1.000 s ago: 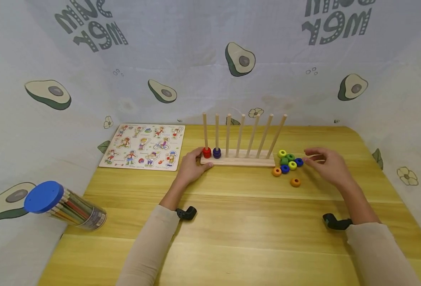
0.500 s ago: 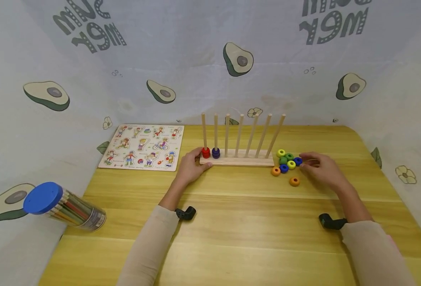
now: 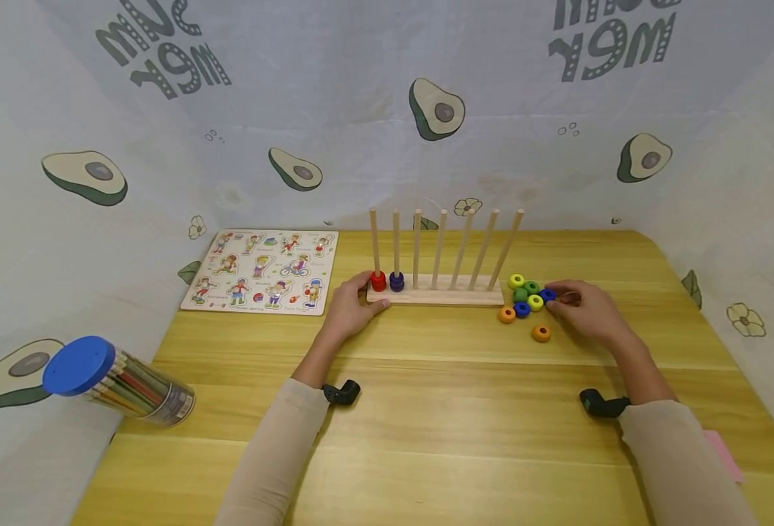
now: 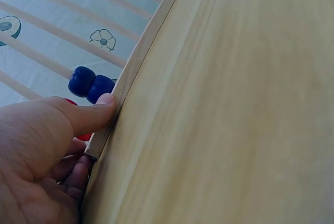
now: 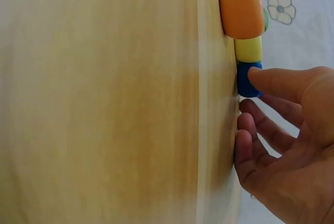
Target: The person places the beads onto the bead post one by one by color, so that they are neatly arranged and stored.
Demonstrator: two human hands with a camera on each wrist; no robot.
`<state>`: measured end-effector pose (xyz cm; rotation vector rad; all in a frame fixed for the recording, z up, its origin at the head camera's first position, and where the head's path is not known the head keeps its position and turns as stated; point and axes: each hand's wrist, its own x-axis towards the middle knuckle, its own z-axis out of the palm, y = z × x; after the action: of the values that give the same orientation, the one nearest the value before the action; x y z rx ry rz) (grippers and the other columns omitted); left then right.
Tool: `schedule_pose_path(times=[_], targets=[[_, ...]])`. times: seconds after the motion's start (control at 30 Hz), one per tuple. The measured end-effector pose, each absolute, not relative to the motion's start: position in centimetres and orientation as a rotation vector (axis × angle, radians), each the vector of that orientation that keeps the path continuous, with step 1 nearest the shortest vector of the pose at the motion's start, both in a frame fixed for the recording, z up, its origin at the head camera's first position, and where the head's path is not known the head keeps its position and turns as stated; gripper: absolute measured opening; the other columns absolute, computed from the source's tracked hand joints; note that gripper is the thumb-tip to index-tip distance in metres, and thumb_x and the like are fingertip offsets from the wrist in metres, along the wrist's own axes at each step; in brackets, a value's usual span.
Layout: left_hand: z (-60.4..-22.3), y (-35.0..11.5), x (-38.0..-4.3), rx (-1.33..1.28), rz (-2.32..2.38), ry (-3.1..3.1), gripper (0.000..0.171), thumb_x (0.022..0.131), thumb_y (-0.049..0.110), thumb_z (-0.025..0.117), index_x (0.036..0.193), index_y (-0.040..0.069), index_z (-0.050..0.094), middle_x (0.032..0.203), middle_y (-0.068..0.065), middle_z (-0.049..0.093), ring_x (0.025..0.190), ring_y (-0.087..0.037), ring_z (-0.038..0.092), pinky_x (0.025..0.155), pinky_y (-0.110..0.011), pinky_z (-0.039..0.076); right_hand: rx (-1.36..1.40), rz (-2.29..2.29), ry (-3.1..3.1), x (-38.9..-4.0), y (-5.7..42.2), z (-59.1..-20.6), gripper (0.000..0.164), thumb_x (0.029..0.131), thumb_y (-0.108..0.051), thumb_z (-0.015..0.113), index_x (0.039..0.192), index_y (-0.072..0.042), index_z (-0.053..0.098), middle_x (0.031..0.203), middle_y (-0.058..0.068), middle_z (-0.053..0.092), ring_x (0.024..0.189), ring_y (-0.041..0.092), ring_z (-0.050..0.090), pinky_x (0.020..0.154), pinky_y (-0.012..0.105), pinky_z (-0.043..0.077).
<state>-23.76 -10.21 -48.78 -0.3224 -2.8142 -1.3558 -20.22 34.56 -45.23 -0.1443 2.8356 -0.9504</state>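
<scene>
A wooden peg rack (image 3: 446,297) with several upright pegs stands toward the back of the table. Red beads (image 3: 378,281) sit on its leftmost peg, and dark blue beads (image 3: 396,282) on the one beside it. My left hand (image 3: 350,310) grips the left end of the rack's base, thumb along the front edge. To the right of the rack, my right hand (image 3: 587,313) pinches a blue bead (image 5: 246,82) between thumb and index finger, at table level. Yellow (image 3: 535,303), green (image 3: 521,295), orange (image 3: 507,315) and blue (image 3: 522,310) beads cluster beside it.
One orange bead (image 3: 541,334) lies apart, nearer the front. A picture puzzle board (image 3: 262,272) lies at the back left. Left of my arm is a clear tub of pencils (image 3: 139,387) with a blue lid. Something pink (image 3: 722,456) shows beside the right sleeve.
My right hand has moved left to the blue bead, and its thumb and index finger have closed on it. The left hand keeps its grip on the rack.
</scene>
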Motion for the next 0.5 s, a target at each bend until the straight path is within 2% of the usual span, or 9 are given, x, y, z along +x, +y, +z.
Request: schedule_pose_path(times=[0.23,0.4,0.5], targets=[[-49.0,-10.2,-23.9,-0.319,-1.353,-2.809,0.068,0.090,0.035,0.082,0.148,0.012,0.056,0.142,-0.008,0.065,0.137,-0.029,0.057,0.114,-0.044,0.047,-0.113,-0.985,2.841,-20.1,34.6,-45.0,0.049,0.106,-0.030,0.057,0.142,0.003,0.055,0.134,0.032,0.059,0.121,0.048,0.057,0.101,0.065,0.046],[-48.9,-10.3,-23.9,-0.328,-1.344,-2.806,0.068,0.090,0.035,0.082,0.148,0.012,0.056,0.143,-0.009,0.065,0.138,-0.029,0.056,0.114,-0.045,0.047,-0.078,-1.019,2.817,-19.7,34.6,-44.2,0.055,0.106,-0.037,0.056,0.146,0.002,0.051,0.139,0.034,0.055,0.126,0.052,0.053,0.102,0.069,0.044],[-48.9,-10.3,-23.8,-0.325,-1.345,-2.809,0.068,0.090,0.035,0.082,0.148,0.012,0.056,0.143,-0.009,0.065,0.138,-0.029,0.056,0.115,-0.045,0.047,-0.079,-1.023,2.840,-19.6,34.4,-43.5,0.057,0.106,-0.040,0.056,0.146,0.000,0.051,0.140,0.033,0.055,0.127,0.052,0.053,0.100,0.068,0.046]])
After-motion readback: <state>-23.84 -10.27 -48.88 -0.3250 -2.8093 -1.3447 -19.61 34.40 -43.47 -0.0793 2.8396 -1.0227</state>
